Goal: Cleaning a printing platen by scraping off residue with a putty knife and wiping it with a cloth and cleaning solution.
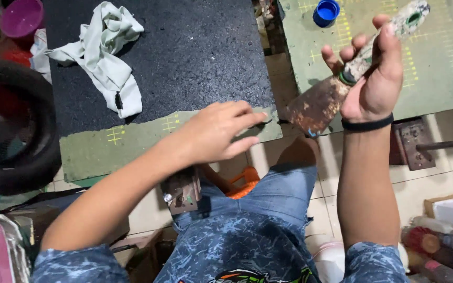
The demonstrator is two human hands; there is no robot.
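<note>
My right hand [374, 78] grips the paint-caked handle of a putty knife [325, 100], whose rusty blade points down-left over the gap between two boards. A black band sits on that wrist. My left hand [217, 131] rests palm down, fingers spread, on the near right corner of a green board [132, 141] mostly covered by a black rough sheet [184, 47]. It holds nothing. A crumpled pale cloth [108, 52] lies on the black sheet at the far left.
A second green board [436, 68] with yellow marks lies right, with a blue cap [325, 11] on it. A black tyre [22, 126] sits left, a purple bowl [21, 18] behind it. Metal brackets [415, 144] and cans [436, 251] stand on the tiled floor.
</note>
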